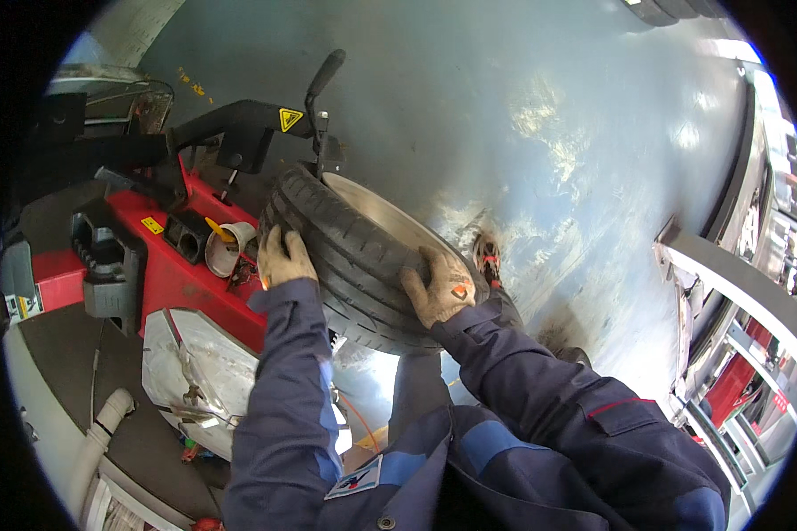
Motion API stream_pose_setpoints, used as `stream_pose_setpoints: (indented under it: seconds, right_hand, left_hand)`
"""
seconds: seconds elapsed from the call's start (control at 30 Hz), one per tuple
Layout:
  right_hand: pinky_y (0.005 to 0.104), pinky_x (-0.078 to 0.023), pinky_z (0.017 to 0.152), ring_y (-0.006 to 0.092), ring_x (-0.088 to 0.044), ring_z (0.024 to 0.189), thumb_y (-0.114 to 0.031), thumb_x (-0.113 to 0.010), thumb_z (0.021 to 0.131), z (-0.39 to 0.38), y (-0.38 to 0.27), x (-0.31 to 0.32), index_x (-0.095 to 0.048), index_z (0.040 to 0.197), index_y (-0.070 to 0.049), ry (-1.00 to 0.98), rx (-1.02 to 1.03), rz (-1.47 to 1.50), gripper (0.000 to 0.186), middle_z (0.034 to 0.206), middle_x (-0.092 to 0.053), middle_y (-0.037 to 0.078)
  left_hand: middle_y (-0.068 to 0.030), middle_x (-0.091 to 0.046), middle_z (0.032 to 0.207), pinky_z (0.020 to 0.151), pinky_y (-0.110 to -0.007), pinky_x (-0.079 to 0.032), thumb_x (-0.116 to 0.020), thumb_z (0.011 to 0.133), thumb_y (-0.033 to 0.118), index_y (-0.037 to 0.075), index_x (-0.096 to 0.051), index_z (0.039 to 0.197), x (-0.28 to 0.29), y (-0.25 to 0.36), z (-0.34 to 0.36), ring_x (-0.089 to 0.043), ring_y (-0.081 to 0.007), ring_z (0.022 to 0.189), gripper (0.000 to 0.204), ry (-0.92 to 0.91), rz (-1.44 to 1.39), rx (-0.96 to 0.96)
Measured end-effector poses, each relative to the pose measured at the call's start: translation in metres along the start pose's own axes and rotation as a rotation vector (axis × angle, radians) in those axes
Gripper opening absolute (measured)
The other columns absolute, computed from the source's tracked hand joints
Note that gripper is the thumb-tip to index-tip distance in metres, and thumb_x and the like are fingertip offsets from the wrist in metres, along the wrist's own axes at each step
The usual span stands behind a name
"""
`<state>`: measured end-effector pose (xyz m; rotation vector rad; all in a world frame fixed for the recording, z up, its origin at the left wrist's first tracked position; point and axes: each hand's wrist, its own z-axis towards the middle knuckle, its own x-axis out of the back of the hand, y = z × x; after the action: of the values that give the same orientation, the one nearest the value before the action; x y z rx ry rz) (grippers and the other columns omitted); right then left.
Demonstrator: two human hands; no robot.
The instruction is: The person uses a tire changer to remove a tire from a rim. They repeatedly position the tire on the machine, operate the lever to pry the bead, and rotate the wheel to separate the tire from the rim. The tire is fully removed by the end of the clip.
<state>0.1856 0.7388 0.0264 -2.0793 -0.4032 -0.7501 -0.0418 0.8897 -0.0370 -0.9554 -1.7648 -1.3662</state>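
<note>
A black car tire (pixel 336 252), mounted on a pale wheel rim (pixel 383 211), is held tilted in front of my body between both gloved hands. My left hand (pixel 285 258) presses on the tread at its left side, fingers bent against the rubber. On the right, my right hand (pixel 440 285) grips the tire across its edge, with the thumb on the tread and the fingers over the sidewall. The underside of the tire is hidden. Just left of my left hand, a white cup (pixel 224 257) with a yellow-handled tool (pixel 219 230) stands on a red machine (pixel 208 305).
A black machine arm (pixel 239 119) with an upright lever (pixel 326 75) reaches behind the tire. Below the red body is a scuffed silver panel (pixel 190 367). A metal frame (pixel 739 301) and racks stand at the right. My shoe (pixel 487 258) shows beyond the tire on the grey floor (pixel 584 115).
</note>
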Motion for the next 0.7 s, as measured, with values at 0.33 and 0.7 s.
stream_pose_setpoints:
  seconds: [0.33,0.7]
  right_hand:
    - [0.0508,-0.056,0.101,0.0481,-0.070,0.117,-0.031,-0.065,0.101,0.027,0.044,0.004,-0.065,0.138,0.003,0.070,0.048,0.005,0.050,0.125,-0.071,0.032]
    - [0.0399,-0.048,0.113,0.0340,-0.068,0.131,-0.052,-0.047,0.114,0.242,0.147,0.121,-0.065,0.147,0.001,0.026,0.072,-0.101,0.065,0.143,-0.070,0.024]
  left_hand:
    - [-0.0347,-0.036,0.169,0.123,-0.047,-0.041,-0.058,0.110,0.037,-0.003,-0.020,0.171,-0.025,0.043,-0.105,-0.047,-0.0443,0.149,0.082,0.136,-0.572,0.535]
    - [-0.0442,-0.035,0.154,0.126,-0.058,-0.032,-0.072,0.099,0.046,-0.005,-0.008,0.170,-0.084,0.220,-0.077,-0.037,-0.0567,0.146,0.109,0.104,-0.435,0.480]
